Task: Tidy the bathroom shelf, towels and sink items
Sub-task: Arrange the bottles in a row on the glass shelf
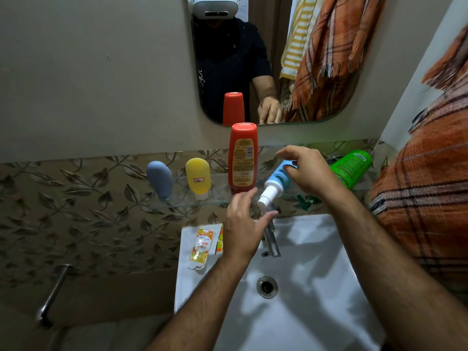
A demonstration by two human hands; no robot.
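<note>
The blue bottle (278, 177) lay tipped over on the glass shelf (217, 196), with its white cap (268, 195) pointing toward 7 o'clock, out past the shelf's front edge. The right hand (307, 171) was on top of it, at the bottle's 2 o'clock end, with bent fingers around the blue body. The thumb stuck out over the bottle, toward 10 o'clock. The left hand (244, 224) was just under the white cap, at 7 o'clock from it. Its fingers were loose and spread, with the palm turned toward the cap. I could not tell if it touched the cap.

Both arms reached in from 6 o'clock, over the white sink (316, 287).

The red bottle (243, 158) stood upside down on its cap just at 9 o'clock from the blue bottle, very near the left hand's fingertips. Farther toward 9 o'clock stood the yellow bottle (198, 177) and then the grey bottle (160, 179), both on their caps. The green bottle (353, 168) lay on its side at 3 o'clock, just beside the right hand. There was bare glass between the red bottle and the green one, under the blue bottle.

The metal tap (272, 241) stood right below the left hand. A small packet (201, 247) lay on the sink's rim at 9 o'clock from that hand. An orange checked towel (425, 193) hung at 3 o'clock, close to the shelf's end.
</note>
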